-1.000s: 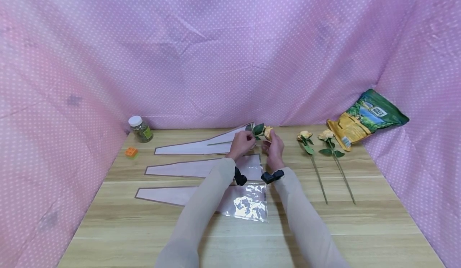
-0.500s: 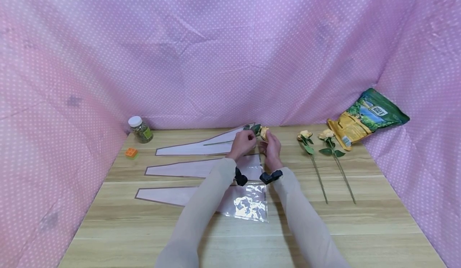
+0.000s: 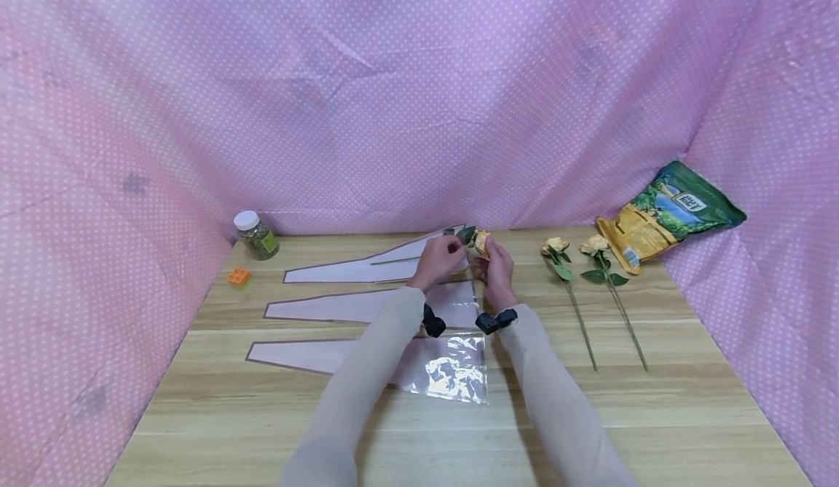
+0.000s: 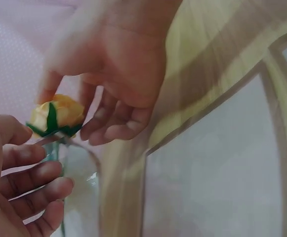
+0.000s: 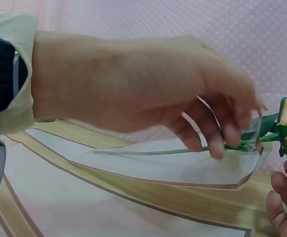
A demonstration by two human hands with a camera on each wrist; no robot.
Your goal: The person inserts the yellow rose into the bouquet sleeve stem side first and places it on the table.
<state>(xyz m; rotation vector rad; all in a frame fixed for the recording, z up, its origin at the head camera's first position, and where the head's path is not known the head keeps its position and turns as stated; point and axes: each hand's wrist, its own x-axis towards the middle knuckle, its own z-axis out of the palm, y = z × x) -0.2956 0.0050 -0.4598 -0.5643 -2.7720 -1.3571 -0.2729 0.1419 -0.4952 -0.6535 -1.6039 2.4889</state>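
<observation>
A pink fabric backdrop with white dots (image 3: 419,108) hangs beyond both hands and to either side of them, behind a pale wood-grain table (image 3: 419,443). At the table's far part, the person's left hand (image 3: 436,261) has its thumb and forefinger brought together on the rim of a flat, tapering, translucent plastic sleeve with a brown border (image 3: 341,271), its other fingers loosely bent. Just beside it, the right hand (image 3: 496,272) is partly closed, thumb and fingers around the bloom of a yellow artificial rose with a green stem and leaves (image 3: 481,242). That rose lies between the two hands: its bloom is outside the sleeve's wide mouth, while its thin stem stretches leftward past the left hand, along the sleeve.

Two more brown-bordered translucent sleeves lie nearer the person: a middle one (image 3: 328,308), running beneath the left forearm, and a nearest one (image 3: 301,354), whose glossy wide end shows between the forearms. Each wrist bears a small black device (image 3: 434,322) over a cream-coloured garment sleeve (image 3: 367,378).

To the right of the right hand, two pale yellow artificial roses (image 3: 562,271) lie side by side, stems towards the person. Farther right, a green and yellow printed bag (image 3: 668,210) leans against the backdrop. Well left of the left hand are a clear jar with a white lid (image 3: 257,239) and an orange and green toy block (image 3: 239,277).
</observation>
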